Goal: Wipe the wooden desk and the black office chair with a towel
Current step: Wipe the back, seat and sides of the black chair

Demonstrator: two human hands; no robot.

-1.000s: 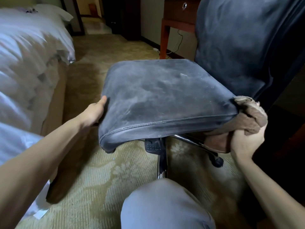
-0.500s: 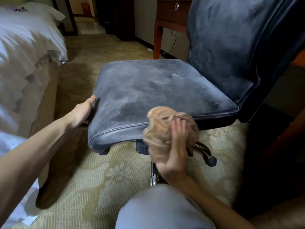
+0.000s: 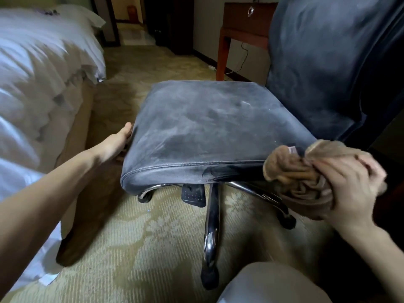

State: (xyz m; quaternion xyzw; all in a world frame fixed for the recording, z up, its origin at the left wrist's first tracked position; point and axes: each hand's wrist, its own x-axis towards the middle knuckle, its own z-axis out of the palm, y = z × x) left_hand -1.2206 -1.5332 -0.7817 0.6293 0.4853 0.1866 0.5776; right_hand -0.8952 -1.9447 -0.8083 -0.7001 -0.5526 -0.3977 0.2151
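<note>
The black office chair (image 3: 207, 127) stands in front of me, its dusty seat facing up and its backrest at the upper right. A darker wiped streak shows on the seat's front edge. My left hand (image 3: 117, 143) holds the seat's left edge, thumb on top. My right hand (image 3: 347, 186) grips a bunched brown towel (image 3: 290, 171) pressed against the seat's front right corner. The wooden desk (image 3: 244, 25) stands behind the chair, partly hidden by the backrest.
A bed with white bedding (image 3: 41, 79) runs along the left, close to the chair. The chrome chair base (image 3: 212, 217) with castors spreads over patterned carpet. My knee (image 3: 271, 285) is at the bottom. A cable (image 3: 243, 60) hangs under the desk.
My right hand swept the towel left along the seat's front edge, then back to the right corner. The left hand kept its hold on the seat's left edge.
</note>
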